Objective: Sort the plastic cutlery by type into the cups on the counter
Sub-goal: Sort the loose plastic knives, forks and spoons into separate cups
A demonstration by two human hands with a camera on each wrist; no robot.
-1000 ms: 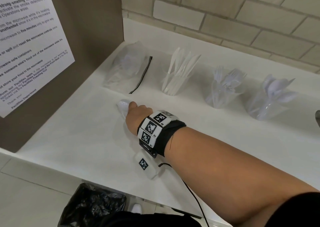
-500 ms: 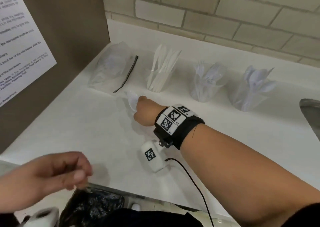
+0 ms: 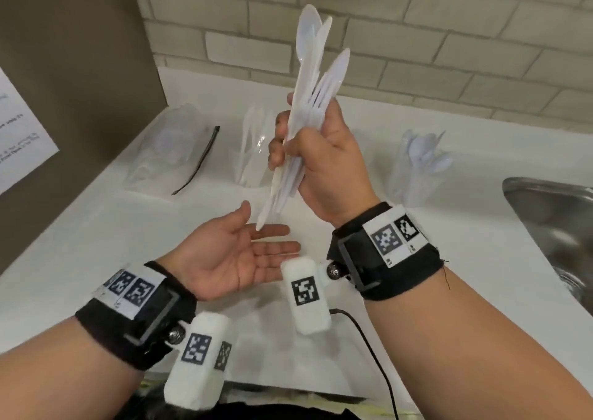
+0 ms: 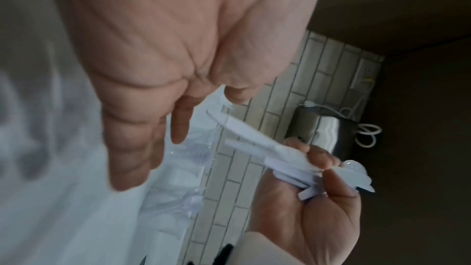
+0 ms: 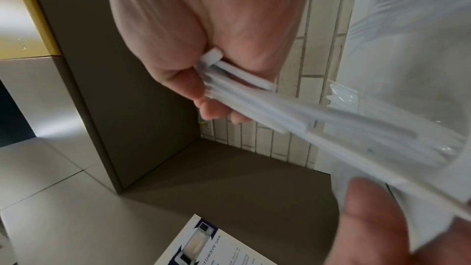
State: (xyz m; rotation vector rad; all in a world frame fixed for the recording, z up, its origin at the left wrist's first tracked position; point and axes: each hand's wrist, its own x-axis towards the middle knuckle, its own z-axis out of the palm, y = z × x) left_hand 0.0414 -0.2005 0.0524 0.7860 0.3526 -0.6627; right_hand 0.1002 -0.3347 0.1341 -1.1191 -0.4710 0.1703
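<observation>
My right hand (image 3: 308, 150) is raised above the white counter (image 3: 96, 233) and grips a bundle of white plastic cutlery (image 3: 308, 76) upright: a spoon, knives and a fork show at the top, handle ends point down. The same cutlery bundle (image 5: 293, 108) fans out of the fist in the right wrist view. My left hand (image 3: 244, 252) lies open, palm up, just below the handle ends, and holds nothing. A clear cup of knives (image 3: 253, 150) stands behind the bundle, a cup of spoons (image 3: 420, 166) at the right. The fork cup is hidden by my right hand.
A clear plastic bag (image 3: 167, 153) with a black tie (image 3: 200, 159) lies at the back left beside a brown panel (image 3: 64, 66). A steel sink (image 3: 552, 227) is at the right. A brick wall runs behind the counter. A kettle (image 4: 318, 134) stands further off.
My right hand has lifted from the counter with the bundle of cutlery, turned upright. My left hand has come in and opened palm up beneath it.
</observation>
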